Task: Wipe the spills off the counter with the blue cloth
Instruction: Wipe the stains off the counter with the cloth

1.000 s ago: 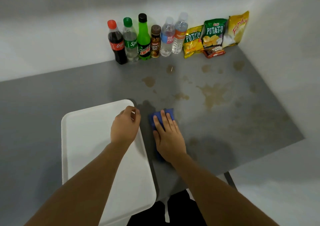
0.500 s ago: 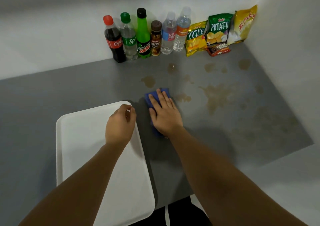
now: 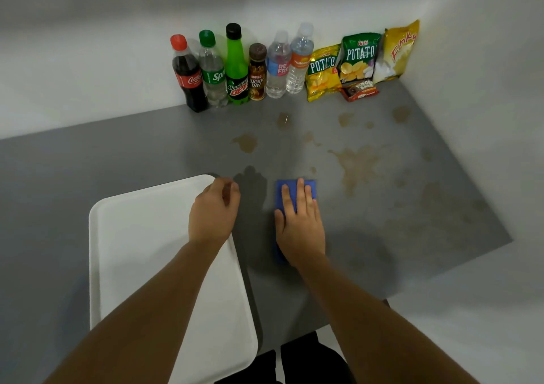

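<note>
A folded blue cloth (image 3: 286, 191) lies flat on the grey counter (image 3: 123, 154). My right hand (image 3: 300, 224) presses down on it with fingers spread, covering most of it. Brown spills (image 3: 357, 164) stain the counter beyond and to the right of the cloth, with smaller spots (image 3: 245, 143) farther back. My left hand (image 3: 213, 211) is curled on the far right corner of a white tray (image 3: 141, 251), gripping its rim.
Several drink bottles (image 3: 237, 66) stand in a row against the back wall. Snack bags (image 3: 359, 57) lean in the back right corner, with a small box (image 3: 359, 91) in front. The counter's right edge ends near the wall.
My right hand slid the cloth away toward the spills, then back toward me and to the right. The small spill near the middle is gone. My left hand stayed on the tray corner.
</note>
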`<control>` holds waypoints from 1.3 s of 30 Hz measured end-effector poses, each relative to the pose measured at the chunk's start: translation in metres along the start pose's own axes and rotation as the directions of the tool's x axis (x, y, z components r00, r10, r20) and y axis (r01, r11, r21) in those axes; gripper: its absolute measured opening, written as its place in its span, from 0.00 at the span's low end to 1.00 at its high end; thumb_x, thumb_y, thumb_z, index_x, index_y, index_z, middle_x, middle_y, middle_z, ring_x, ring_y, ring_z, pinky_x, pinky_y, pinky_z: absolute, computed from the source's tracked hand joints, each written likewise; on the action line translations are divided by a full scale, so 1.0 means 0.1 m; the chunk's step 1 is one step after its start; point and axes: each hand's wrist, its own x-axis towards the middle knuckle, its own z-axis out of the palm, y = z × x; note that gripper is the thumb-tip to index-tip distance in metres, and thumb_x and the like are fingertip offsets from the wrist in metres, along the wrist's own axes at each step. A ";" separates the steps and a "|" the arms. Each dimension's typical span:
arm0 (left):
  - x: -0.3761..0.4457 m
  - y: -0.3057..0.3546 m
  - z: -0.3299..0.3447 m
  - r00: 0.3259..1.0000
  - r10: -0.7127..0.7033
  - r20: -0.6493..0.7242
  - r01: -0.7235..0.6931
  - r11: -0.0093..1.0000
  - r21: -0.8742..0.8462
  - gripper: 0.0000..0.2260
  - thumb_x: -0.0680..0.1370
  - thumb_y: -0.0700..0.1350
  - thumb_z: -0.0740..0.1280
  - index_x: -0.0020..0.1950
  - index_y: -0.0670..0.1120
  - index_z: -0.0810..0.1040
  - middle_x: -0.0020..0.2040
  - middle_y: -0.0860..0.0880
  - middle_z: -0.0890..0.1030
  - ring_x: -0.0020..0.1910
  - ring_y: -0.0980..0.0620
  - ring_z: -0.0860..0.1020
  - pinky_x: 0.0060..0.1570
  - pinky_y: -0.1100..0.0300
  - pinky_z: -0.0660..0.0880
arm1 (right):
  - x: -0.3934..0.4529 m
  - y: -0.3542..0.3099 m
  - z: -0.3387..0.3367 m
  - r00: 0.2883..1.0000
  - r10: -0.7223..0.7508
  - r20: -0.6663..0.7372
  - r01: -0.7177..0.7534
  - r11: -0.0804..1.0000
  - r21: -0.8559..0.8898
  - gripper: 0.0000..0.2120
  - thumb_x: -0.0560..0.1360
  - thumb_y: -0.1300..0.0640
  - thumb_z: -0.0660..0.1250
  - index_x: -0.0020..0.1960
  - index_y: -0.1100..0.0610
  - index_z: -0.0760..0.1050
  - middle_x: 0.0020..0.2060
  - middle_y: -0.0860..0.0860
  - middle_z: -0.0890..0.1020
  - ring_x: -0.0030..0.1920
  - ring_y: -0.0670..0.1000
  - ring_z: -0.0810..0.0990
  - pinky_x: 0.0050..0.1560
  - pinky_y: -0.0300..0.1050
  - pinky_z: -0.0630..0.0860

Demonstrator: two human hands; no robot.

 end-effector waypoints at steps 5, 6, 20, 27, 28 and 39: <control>-0.04 0.05 0.05 1.000 0.000 0.016 0.000 1.000 0.003 0.13 0.83 0.56 0.59 0.58 0.50 0.77 0.44 0.52 0.82 0.41 0.52 0.79 0.44 0.59 0.77 | -0.13 -0.30 0.09 0.981 -0.181 0.070 0.178 0.983 0.045 0.27 0.85 0.40 0.42 0.82 0.46 0.47 0.83 0.50 0.45 0.82 0.52 0.40 0.78 0.50 0.41; -0.05 0.05 0.08 1.000 -0.008 0.027 0.008 1.000 0.019 0.13 0.84 0.56 0.59 0.59 0.50 0.77 0.45 0.51 0.82 0.41 0.52 0.79 0.45 0.59 0.77 | -0.07 -0.28 0.08 0.973 -0.216 0.077 0.212 0.975 0.060 0.28 0.85 0.40 0.43 0.82 0.46 0.48 0.83 0.50 0.45 0.82 0.52 0.41 0.78 0.49 0.41; -0.18 0.15 0.18 0.997 -0.009 0.071 0.004 0.997 0.073 0.15 0.83 0.57 0.59 0.62 0.49 0.77 0.47 0.51 0.82 0.42 0.51 0.79 0.49 0.58 0.76 | 0.43 0.60 -0.22 1.000 0.008 0.011 -0.009 0.996 0.086 0.27 0.85 0.44 0.50 0.82 0.49 0.53 0.82 0.53 0.47 0.82 0.54 0.45 0.81 0.53 0.46; -0.28 0.32 0.34 0.991 0.043 0.130 -0.048 0.998 0.041 0.15 0.83 0.58 0.58 0.58 0.50 0.77 0.43 0.51 0.81 0.41 0.50 0.80 0.47 0.56 0.79 | -0.42 0.68 -0.17 0.996 0.091 0.001 -0.091 0.995 0.035 0.28 0.85 0.44 0.47 0.83 0.51 0.50 0.82 0.55 0.47 0.82 0.55 0.45 0.81 0.52 0.48; -0.30 0.34 0.37 0.989 0.049 0.137 -0.054 0.998 0.037 0.15 0.83 0.58 0.58 0.56 0.50 0.77 0.41 0.51 0.81 0.40 0.51 0.80 0.45 0.56 0.79 | -0.56 0.61 -0.14 0.996 0.089 0.001 -0.089 0.996 0.023 0.28 0.85 0.44 0.48 0.83 0.51 0.50 0.82 0.56 0.48 0.82 0.56 0.45 0.81 0.53 0.48; -0.47 0.42 0.57 0.976 0.111 0.187 -0.115 0.993 0.010 0.10 0.83 0.58 0.59 0.53 0.55 0.76 0.40 0.56 0.79 0.36 0.58 0.77 0.36 0.62 0.72 | -0.67 0.19 -0.05 0.993 -0.089 0.076 0.083 0.994 0.076 0.29 0.85 0.41 0.45 0.83 0.48 0.47 0.82 0.51 0.42 0.81 0.51 0.37 0.80 0.51 0.44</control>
